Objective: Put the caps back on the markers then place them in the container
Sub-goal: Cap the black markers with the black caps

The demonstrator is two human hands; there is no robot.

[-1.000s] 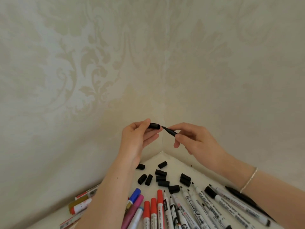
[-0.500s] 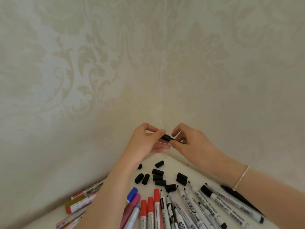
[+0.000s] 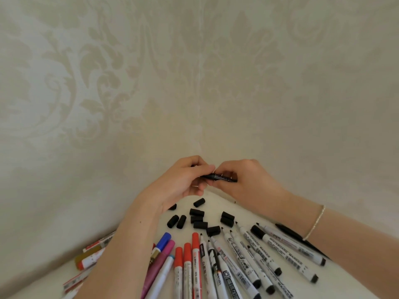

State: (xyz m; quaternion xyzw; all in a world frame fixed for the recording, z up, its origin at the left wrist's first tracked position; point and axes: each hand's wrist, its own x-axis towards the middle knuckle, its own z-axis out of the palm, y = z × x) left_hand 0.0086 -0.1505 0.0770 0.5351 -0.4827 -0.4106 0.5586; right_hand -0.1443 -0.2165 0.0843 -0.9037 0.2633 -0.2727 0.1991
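Your left hand (image 3: 179, 182) and right hand (image 3: 248, 182) together pinch one slim black marker (image 3: 220, 177) level above the white desk (image 3: 216, 201), where ten loose black plastic caps (image 3: 197, 212) and three red-capped markers (image 3: 187, 251) lie.

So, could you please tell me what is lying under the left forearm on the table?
Under the left forearm, markers poke out on its outer side, with red and gold ends showing. Their other ends are covered by the arm, so caps there cannot be checked.

Left hand (image 3: 181, 182) and right hand (image 3: 248, 182) grip a black marker (image 3: 220, 177) above loose black caps (image 3: 197, 219).
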